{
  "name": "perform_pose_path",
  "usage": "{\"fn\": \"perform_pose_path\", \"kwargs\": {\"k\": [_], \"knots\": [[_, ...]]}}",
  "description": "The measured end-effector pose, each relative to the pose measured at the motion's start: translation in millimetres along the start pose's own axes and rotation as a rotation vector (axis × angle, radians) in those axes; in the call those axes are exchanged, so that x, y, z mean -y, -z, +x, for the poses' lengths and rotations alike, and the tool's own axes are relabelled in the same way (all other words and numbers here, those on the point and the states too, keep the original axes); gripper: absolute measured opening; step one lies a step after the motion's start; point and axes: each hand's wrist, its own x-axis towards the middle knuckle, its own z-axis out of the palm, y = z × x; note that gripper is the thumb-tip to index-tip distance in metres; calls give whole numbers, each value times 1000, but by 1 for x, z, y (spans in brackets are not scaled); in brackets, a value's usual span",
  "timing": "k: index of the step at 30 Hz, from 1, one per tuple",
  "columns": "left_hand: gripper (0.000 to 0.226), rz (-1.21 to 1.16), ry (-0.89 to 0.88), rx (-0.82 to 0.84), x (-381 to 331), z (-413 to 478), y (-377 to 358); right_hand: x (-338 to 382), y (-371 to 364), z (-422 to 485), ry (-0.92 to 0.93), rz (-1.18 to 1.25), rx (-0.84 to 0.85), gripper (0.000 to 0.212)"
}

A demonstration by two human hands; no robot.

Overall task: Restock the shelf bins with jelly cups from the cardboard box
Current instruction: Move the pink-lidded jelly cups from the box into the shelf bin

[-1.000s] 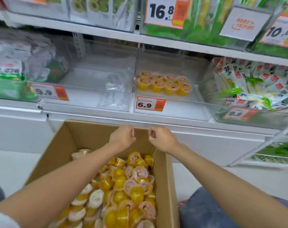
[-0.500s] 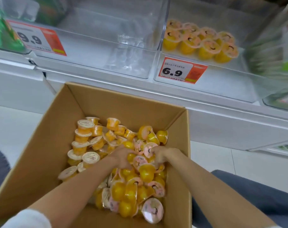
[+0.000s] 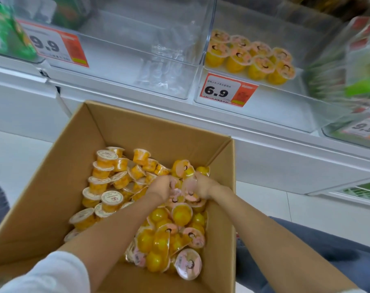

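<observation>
An open cardboard box (image 3: 53, 187) below me holds a heap of yellow jelly cups (image 3: 175, 229), some with pink lids, some with white lids. Both my hands are down in the heap near the box's far right corner. My left hand (image 3: 163, 187) curls its fingers round pink-lidded cups. My right hand (image 3: 203, 185) grips more pink-lidded cups beside it. Above, a clear shelf bin (image 3: 264, 102) with a 6.9 price tag (image 3: 226, 90) holds several pink-lidded jelly cups (image 3: 251, 58) at its back.
Left of that bin stands a clear bin (image 3: 124, 66) with only crumpled clear film, tagged 9.9 (image 3: 53, 45). Green packets fill the bins at far left (image 3: 4, 32) and far right (image 3: 362, 70). My knees flank the box on a pale tiled floor (image 3: 264, 206).
My hands dropped from the box's far rim into the heap and closed on pink-lidded cups. My view tilted down toward the box.
</observation>
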Motion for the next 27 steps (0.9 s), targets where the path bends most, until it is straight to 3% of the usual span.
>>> {"fn": "perform_pose_path", "kwargs": {"k": [3, 7, 11, 13, 16, 21, 27], "knots": [[29, -124, -20, -162, -7, -5, 36, 6, 21, -18, 95, 39, -180, 36], [19, -210, -130, -350, -45, -25, 96, 16, 62, -58, 218, 113, -492, 38], [14, -198, -359, -485, -114, -52, 149, 22, 120, -110, 392, 251, -837, 31], [14, -186, -427, -639, -156, -65, 172, 21, 153, -138, 439, 351, -988, 34], [16, -170, -537, -817, -214, -69, 200, 13, 202, -161, 434, 589, -1121, 34], [18, -6, -546, -788, -284, -20, 227, -13, 271, -137, 261, 773, -1117, 24], [33, 201, -177, -458, -297, 64, 231, -34, 304, -55, 78, 832, -566, 31]]}}
